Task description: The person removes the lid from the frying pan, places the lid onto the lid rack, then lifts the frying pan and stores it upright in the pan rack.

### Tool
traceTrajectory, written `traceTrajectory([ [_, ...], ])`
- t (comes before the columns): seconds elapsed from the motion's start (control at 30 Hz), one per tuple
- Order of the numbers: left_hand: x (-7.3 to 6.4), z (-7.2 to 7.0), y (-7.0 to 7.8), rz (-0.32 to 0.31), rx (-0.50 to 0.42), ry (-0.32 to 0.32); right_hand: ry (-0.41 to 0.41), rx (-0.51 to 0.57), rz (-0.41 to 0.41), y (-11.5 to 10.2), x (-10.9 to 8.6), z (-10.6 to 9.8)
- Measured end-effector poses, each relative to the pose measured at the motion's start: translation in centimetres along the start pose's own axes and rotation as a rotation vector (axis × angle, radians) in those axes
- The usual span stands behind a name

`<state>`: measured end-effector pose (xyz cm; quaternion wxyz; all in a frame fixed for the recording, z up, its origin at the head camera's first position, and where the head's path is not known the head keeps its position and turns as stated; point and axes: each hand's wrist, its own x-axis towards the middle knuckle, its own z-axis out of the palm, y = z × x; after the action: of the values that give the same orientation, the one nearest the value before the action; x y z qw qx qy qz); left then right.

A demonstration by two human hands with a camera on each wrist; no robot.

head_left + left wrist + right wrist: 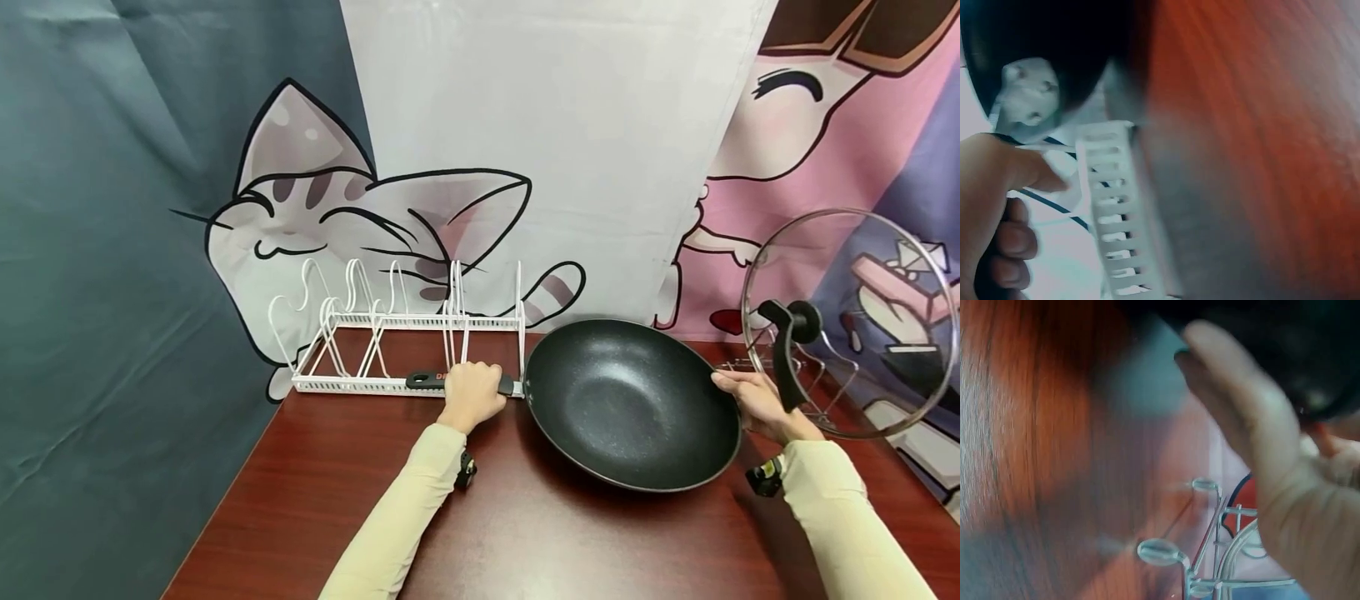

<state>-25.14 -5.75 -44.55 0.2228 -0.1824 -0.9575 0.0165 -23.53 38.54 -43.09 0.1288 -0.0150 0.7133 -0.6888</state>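
Note:
A large black wok (630,400) is held level between both hands in the head view, its inside facing up. My left hand (472,393) grips its long black handle (425,381), fingers wrapped round it; the left wrist view shows the curled fingers (1015,240) and the riveted metal handle mount (1032,97). At the opposite side, my right hand (761,404) pinches the rim, thumb on the upper side and the other fingers beneath. The right wrist view shows that hand (1266,437) against the dark pan.
Behind the left hand stands a white wire rack (352,385) with upright dividers. A glass lid (885,333) with a black handle stands upright in a metal wire stand (832,392) close to the right hand. Both stand on the brown table (337,492), before a printed cloth (562,125).

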Motion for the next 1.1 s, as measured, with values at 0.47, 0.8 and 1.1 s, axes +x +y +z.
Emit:
traceTrajectory([
  [0.47,0.1,-1.3,-0.6,0.086,-0.067,-0.075,0.253,-0.689,-0.043,-1.1,-0.1,2.5],
  [0.8,0.9,-3.4,-1.5,0.037,-0.154,-0.285,0.201,-0.726,0.099,-2.9,-0.1,4.4],
  [1.1,1.0,-4.0,-1.6,0.036,-0.216,-0.363,0.131,-0.748,0.197,-5.7,-0.1,5.1],
])
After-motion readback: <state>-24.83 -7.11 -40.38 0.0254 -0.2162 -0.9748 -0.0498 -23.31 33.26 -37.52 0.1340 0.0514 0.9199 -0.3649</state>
